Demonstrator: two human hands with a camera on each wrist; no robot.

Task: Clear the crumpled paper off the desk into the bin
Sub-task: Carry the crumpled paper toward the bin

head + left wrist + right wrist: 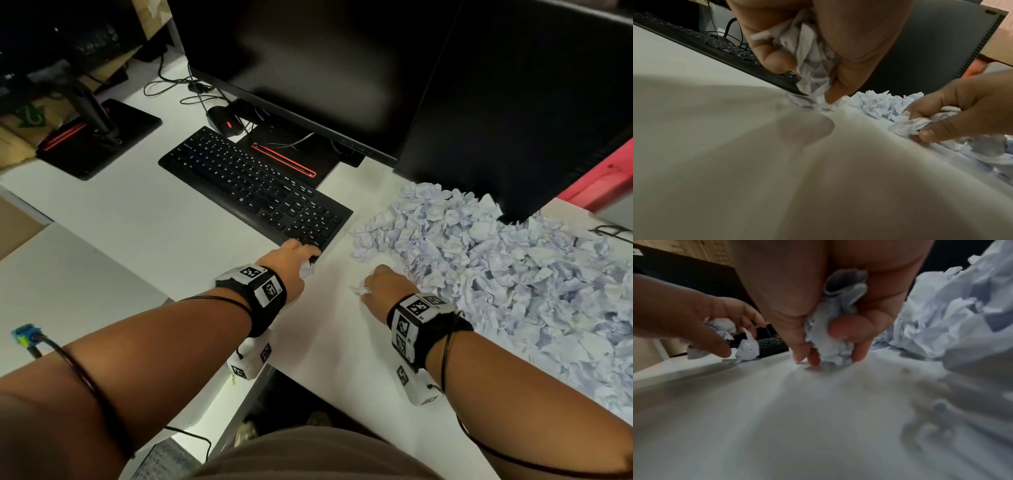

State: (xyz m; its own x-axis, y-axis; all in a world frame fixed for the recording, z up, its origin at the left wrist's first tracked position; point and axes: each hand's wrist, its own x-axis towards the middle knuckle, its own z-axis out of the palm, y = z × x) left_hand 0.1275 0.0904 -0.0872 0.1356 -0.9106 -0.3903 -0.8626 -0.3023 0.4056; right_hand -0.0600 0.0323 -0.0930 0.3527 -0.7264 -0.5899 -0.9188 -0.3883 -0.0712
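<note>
Now both hands are full: the left hand (294, 259) clutches a paper wad (813, 53) by the keyboard (253, 185) corner, the right hand (383, 286) grips another wad (830, 337). The paper heap (496, 260) sprawls to the right, nearest the right hand. The bin isn't visible, possibly below the desk (137, 212).

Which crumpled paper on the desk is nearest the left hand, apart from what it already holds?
The small white crumpled scrap lying alone by the black keyboard's near corner, under the left hand's fingertips. The big heap of crumpled paper sits further right.
</note>
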